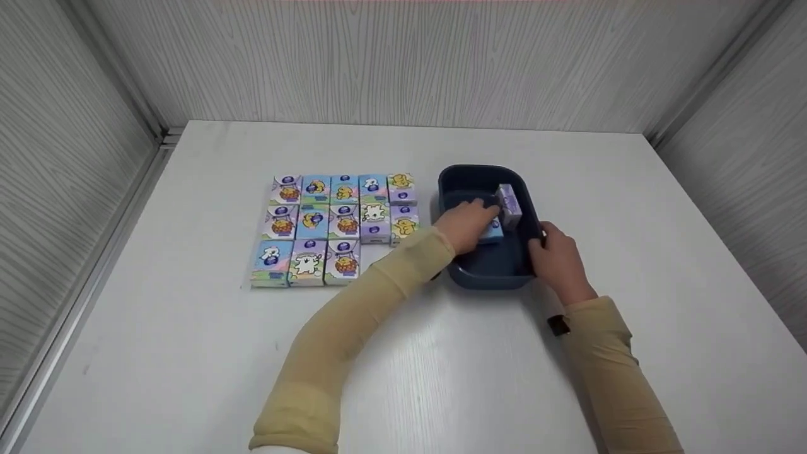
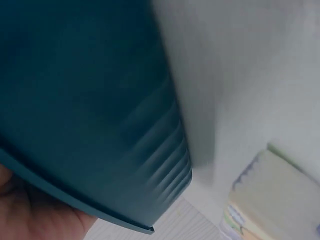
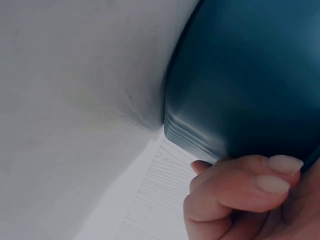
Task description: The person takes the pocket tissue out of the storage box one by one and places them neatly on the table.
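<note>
A dark blue plastic bin (image 1: 492, 282) stands on the table, right of the middle in the head view. Reaching over its left wall, my left hand (image 1: 468, 226) holds a small light blue carton (image 1: 493, 232) low inside; the fingers partly cover it. Beside that carton a purple one (image 1: 509, 207) stands on edge against the right wall. My right hand (image 1: 558, 260) grips the bin's right rim, thumb on top. In the right wrist view the curled fingers (image 3: 272, 175) touch the outer wall. The left wrist view hides the left fingertips behind the bin.
Several small cartoon-printed cartons (image 1: 343, 221) lie in tight rows left of the bin, the front row shorter than the others. Grey wood-grain panels (image 1: 403, 63) border the white table (image 1: 416, 366) at the back and sides.
</note>
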### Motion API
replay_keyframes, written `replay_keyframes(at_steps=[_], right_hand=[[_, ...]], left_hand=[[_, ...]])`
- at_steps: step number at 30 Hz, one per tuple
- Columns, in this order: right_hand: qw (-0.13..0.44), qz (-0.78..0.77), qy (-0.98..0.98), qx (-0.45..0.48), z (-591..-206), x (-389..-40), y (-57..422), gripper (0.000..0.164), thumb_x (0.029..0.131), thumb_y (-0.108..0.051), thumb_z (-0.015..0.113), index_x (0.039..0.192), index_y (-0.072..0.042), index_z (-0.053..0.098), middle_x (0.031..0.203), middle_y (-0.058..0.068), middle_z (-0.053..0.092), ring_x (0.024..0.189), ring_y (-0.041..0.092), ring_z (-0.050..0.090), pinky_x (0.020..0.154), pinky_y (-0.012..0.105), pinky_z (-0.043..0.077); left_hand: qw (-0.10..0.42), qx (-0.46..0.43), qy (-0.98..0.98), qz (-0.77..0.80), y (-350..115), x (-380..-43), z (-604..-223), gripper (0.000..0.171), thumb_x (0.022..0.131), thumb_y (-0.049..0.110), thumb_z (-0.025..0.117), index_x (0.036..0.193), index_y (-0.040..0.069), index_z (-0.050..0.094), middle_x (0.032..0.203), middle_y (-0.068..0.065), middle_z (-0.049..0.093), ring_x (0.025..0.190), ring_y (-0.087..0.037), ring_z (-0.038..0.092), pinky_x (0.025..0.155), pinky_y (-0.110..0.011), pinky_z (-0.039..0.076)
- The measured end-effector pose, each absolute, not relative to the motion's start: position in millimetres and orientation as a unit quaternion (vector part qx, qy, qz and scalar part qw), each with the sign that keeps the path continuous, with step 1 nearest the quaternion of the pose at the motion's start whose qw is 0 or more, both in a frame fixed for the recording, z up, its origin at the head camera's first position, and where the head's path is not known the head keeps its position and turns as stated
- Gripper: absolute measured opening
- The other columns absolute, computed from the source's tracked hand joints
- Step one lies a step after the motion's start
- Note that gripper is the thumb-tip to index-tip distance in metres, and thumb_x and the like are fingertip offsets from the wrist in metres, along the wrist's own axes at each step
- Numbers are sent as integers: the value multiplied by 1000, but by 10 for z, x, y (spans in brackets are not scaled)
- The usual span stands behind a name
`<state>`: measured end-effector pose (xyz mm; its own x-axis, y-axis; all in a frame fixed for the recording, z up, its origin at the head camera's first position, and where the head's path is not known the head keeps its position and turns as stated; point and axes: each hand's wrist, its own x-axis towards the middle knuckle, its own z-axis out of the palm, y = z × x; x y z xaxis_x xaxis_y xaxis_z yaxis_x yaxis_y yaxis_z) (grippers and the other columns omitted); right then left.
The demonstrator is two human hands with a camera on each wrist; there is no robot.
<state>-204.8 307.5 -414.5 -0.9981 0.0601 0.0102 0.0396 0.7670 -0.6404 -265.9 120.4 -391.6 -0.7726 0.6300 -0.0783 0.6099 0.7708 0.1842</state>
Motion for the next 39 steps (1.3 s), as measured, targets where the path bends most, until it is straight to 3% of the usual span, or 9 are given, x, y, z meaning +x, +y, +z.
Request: replay_keyframes(at_steps=[13, 21, 30, 39], right_hand=[[0, 342, -939, -33, -4170, -2022, 3084, 44, 98, -16, 38, 137, 4, 43, 119, 25, 58, 94, 30, 56, 82, 45, 47], [5, 337, -941, -31, -4125, -2029, 3075, 44, 98, -16, 38, 137, 5, 43, 121, 27, 56, 96, 32, 56, 84, 47, 47], [14, 325, -945, -30, -4124, -2024, 3053, 45, 97, -15, 38, 137, 4, 44, 119, 28, 58, 95, 33, 58, 83, 48, 47], [13, 329, -944, -31, -4125, -2030, 3067, 45, 97, -14, 38, 136, 5, 43, 121, 29, 57, 96, 34, 56, 84, 49, 46]], left_hand=[[11, 355, 928, 116, 1088, -2317, -3696, 51, 91, 17, 62, 140, 21, 47, 134, -9, 46, 111, -20, 48, 90, -36, 48], [5, 366, 919, 145, 784, -2035, -3406, 55, 87, 12, 65, 139, 21, 48, 124, -6, 47, 104, -18, 46, 84, -30, 49], [-6, 336, 925, 180, 334, -1782, -3443, 54, 85, 15, 71, 135, 18, 51, 112, -7, 49, 93, -18, 46, 77, -29, 47], [-11, 263, 953, 153, 43, -1554, -3703, 57, 85, 23, 72, 138, 21, 50, 130, -14, 47, 106, -25, 49, 85, -38, 51]])
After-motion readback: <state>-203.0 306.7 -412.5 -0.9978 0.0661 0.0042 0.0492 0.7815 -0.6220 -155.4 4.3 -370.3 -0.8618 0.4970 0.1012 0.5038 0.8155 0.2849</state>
